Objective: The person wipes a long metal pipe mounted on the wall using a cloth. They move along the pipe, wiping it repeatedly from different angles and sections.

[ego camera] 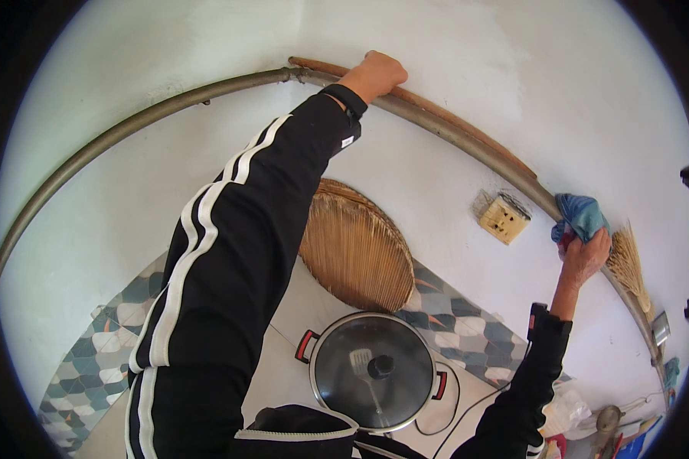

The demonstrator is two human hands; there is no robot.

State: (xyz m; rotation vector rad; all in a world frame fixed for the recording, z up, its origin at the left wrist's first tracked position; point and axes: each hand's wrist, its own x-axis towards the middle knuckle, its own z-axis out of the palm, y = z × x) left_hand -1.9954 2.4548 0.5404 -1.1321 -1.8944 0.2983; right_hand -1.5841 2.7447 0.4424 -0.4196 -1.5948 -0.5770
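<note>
My left hand [382, 73] is closed around a long brown wooden stick [459, 123], which lies along the top of a metal pipe [143, 119] running across the white wall. Further right, my right hand [587, 255] grips a bunched blue-green cloth [584, 213] against the same pipe. Just beyond the cloth hangs a straw whisk broom [627, 261].
A yellowed wall socket [505, 218] sits below the pipe. Underneath, a round stalk-woven tray [362, 252] leans against the patterned tiles [462, 324]. An electric wok with a glass lid [344, 350] stands on the counter, its cord trailing right. Utensils [608, 419] lie at lower right.
</note>
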